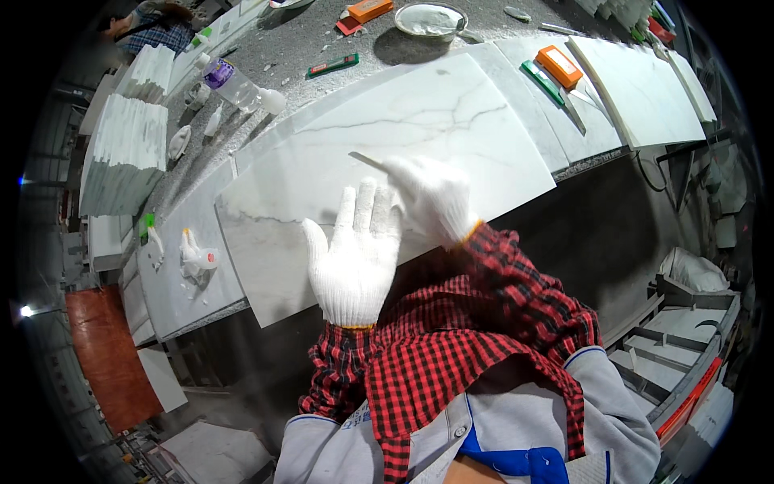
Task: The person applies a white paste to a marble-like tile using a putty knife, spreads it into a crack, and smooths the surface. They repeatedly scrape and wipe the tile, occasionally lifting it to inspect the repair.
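On the marble slab [403,137], the left hand [355,258] lies flat and spread; the right hand [434,198] grips a thin blade [367,160], its handle hidden inside the glove.

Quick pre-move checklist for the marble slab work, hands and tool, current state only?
1. Left hand flat on the marble slab, fingers spread: ok.
2. Right hand closed on the thin flat blade, gloved: ok.
3. Blade tip touching the slab surface: cannot tell, the angle hides contact.
4. Slab fully supported on the bench: not ok, its near edge overhangs toward the person.
5. Slab area ahead of the blade free of loose items: ok; the plastic bottle and metal bowl sit off the slab.
6. Filler on the blade: cannot tell.
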{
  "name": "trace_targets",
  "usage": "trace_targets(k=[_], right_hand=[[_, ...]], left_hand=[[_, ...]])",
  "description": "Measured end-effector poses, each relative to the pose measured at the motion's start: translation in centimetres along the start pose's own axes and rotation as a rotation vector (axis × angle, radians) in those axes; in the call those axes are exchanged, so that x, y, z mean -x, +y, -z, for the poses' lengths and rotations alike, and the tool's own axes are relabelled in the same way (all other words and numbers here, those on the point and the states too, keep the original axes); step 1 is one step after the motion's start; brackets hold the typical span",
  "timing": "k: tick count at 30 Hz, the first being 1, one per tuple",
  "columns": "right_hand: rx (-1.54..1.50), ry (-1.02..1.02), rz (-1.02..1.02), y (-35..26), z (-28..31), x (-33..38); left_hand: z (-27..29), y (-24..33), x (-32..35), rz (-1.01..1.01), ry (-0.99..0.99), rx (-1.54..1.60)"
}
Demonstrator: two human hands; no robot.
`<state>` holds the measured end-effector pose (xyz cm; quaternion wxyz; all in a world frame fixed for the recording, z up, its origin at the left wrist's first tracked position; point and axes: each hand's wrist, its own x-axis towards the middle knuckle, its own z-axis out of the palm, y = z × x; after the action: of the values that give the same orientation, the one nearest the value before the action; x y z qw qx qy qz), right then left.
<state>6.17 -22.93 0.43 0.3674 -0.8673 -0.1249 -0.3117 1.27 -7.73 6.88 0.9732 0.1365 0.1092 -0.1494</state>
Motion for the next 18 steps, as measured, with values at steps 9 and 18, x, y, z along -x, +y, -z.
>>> trace_targets(k=[9, 18], right_hand=[[-0.154, 0.053, -0.567, 5.6, 6.3, 1.4], [0.096, 0.032, -0.689, 7.1, 10.6, 4.9]], left_hand=[[2.8, 0.1, 0.3, -0.323, 0.104, -0.551], [3.2, -7.8, -5.7, -0.683, -0.699, -2.334]])
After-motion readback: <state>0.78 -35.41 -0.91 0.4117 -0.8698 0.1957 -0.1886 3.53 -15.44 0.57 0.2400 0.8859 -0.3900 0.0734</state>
